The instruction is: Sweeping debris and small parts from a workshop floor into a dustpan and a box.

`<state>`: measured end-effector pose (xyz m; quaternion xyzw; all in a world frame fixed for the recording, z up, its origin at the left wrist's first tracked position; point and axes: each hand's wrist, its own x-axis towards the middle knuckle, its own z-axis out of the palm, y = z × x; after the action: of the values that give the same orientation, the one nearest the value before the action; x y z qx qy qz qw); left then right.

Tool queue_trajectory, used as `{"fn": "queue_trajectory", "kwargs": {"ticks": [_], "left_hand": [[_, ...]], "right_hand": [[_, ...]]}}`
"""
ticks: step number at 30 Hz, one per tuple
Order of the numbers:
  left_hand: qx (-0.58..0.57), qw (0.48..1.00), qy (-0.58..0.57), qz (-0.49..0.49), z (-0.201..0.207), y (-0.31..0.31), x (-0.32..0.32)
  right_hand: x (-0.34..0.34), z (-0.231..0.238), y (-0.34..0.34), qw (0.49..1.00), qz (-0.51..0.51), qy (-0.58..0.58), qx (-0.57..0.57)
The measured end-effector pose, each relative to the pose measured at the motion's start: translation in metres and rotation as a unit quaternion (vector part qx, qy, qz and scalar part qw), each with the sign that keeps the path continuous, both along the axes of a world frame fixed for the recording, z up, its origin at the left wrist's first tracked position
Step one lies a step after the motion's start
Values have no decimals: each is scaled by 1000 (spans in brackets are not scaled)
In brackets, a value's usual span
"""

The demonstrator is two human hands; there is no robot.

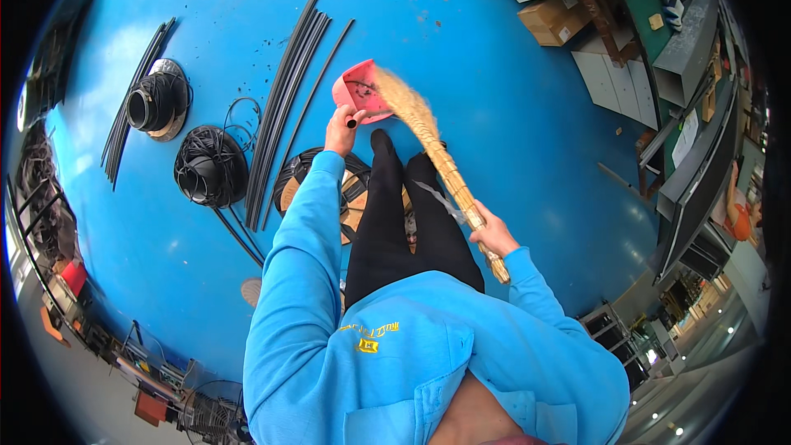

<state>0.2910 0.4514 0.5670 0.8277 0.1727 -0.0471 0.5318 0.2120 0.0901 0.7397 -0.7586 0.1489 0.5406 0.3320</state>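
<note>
My left hand is closed round the dark handle of a pink dustpan, which is out in front of my feet. Dark bits of debris lie inside the pan. A straw broom slants across my right leg, gripped near its lower end by my right hand. Its bristle head meets the right side of the dustpan and covers part of the pan's edge. Whether the bristles press on the floor or on the pan, I cannot tell.
Long black rods lie left of the dustpan. Further left are two black coils, a wound spool and another spool. Dark specks dot the blue floor. A cardboard box and a workbench stand at the right; another person is beyond.
</note>
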Motion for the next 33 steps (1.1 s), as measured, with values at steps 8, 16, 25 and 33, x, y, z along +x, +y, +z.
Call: {"fn": "queue_trajectory", "kwargs": {"ticks": [8, 16, 25, 33], "left_hand": [[23, 993, 54, -99, 20, 26, -5], [41, 996, 33, -77, 19, 21, -18], [-4, 1000, 3, 10, 5, 37, -48], [9, 996, 5, 90, -3, 31, -50]], "right_hand": [[-34, -37, 8, 985, 84, 12, -149], [-17, 1, 31, 998, -7, 66, -5], [80, 8, -12, 987, -154, 23, -37], [97, -91, 17, 963, 197, -104, -150]]}}
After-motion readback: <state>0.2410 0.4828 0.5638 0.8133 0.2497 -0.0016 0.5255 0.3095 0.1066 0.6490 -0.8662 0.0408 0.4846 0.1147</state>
